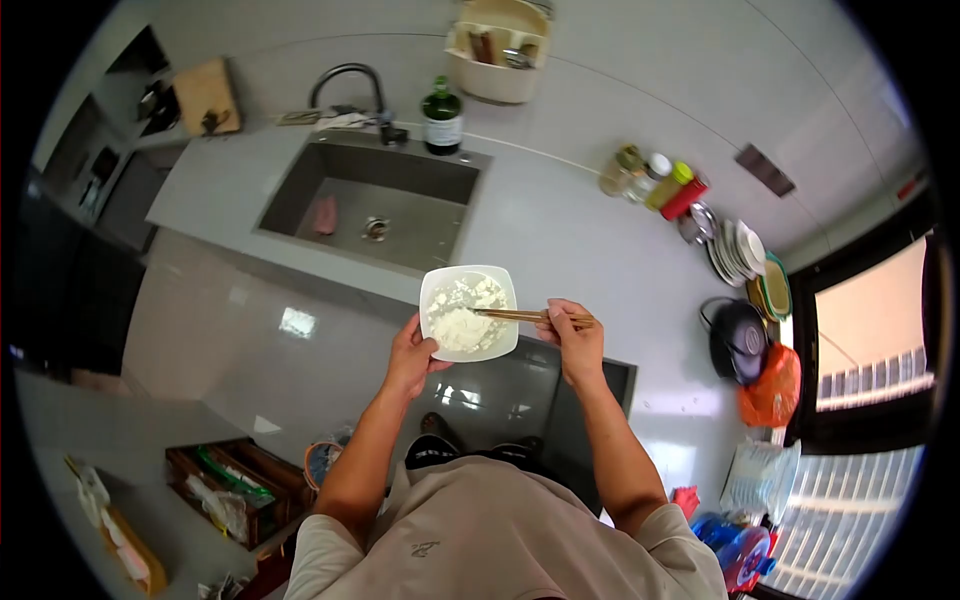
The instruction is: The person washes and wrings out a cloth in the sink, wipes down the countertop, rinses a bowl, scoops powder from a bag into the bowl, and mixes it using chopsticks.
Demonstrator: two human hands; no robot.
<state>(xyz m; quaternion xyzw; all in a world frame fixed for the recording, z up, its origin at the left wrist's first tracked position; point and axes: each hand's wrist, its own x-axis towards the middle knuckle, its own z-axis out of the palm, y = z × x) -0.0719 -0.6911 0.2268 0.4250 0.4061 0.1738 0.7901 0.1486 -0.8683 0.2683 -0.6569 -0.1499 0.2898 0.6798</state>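
Note:
A white square bowl (512, 335) holds white powder (462, 330) with small clumps and some liquid around it. My left hand (411, 357) grips the bowl at its lower left corner, the thumb over the rim. In my right hand (574, 338) is a pair of wooden chopsticks (515, 315), held closed in the fingers. Their tips reach into the bowl and touch the powder near its middle. The bowl is held up in front of my body, close to the counter edge.
Behind the bowl lies the grey counter (540, 220) with a sink (400, 215), a black faucet (378, 95) and a green bottle (441, 118). Seasoning jars (655, 182), stacked plates (735, 250), a black pan (738, 340) and an orange bag (772, 388) stand along the right.

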